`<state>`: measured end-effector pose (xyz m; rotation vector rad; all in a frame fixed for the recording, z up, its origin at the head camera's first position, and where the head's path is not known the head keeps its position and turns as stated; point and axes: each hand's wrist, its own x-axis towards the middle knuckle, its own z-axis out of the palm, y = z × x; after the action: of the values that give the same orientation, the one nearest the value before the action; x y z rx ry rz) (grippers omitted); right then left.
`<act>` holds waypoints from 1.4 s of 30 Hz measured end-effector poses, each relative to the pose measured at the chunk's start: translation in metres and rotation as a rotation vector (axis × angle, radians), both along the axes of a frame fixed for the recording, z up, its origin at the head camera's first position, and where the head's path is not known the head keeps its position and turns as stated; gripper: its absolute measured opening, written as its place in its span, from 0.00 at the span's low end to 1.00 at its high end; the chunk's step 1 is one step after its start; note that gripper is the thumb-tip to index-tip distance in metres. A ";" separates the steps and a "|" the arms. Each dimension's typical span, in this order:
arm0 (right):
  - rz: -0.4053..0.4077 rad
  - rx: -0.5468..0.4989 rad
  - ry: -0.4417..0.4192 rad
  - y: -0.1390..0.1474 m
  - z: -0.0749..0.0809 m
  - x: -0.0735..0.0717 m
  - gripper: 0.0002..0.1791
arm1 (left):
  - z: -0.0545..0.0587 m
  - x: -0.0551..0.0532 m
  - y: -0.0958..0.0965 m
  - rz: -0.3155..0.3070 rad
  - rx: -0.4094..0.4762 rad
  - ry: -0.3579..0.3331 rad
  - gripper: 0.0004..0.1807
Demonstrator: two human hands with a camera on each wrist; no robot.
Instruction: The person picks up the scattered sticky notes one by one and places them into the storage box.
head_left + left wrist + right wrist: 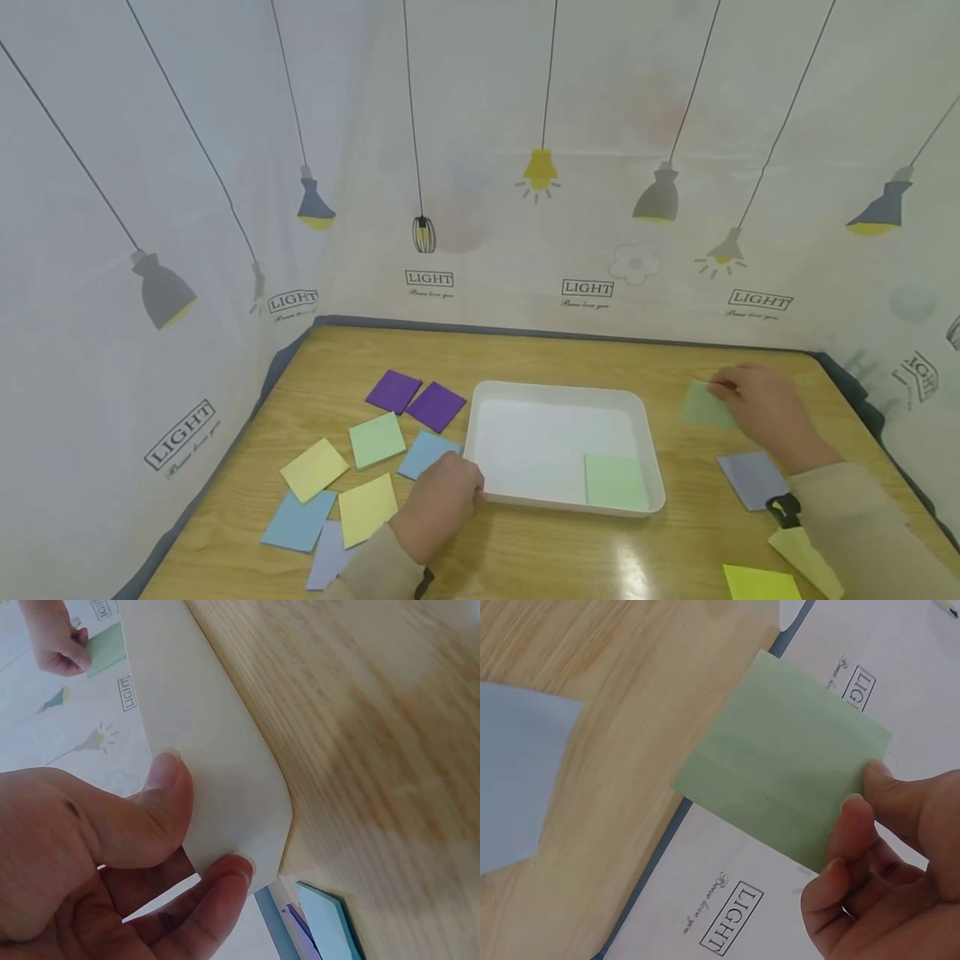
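Observation:
A white rectangular tray (528,437) lies on the wooden table. Its front left corner is pinched between the thumb and fingers of my left hand (441,504), seen close up in the left wrist view. A green sticky note pad (615,481) lies inside the tray at the front right. To the tray's right, my right hand (768,412) pinches a green sticky note (787,757) by one edge, with its flat face showing in the right wrist view.
Left of the tray lie purple (437,407), green (377,440), blue (300,521), yellow (367,510) and lilac sticky note pads. Near my right forearm are a lilac pad (752,481) and yellow pads (761,582). A printed cloth (495,250) hangs behind the table.

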<state>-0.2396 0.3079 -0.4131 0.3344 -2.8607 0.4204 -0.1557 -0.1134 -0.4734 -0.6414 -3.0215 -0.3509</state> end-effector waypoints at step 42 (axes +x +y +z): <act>0.106 -0.012 -0.012 -0.055 0.011 0.025 0.06 | 0.001 -0.001 0.000 -0.035 0.005 0.005 0.07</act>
<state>-0.2149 0.2533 -0.4017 0.4846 -2.8598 0.4603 -0.1567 -0.1135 -0.4719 -0.6946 -3.0068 -0.3579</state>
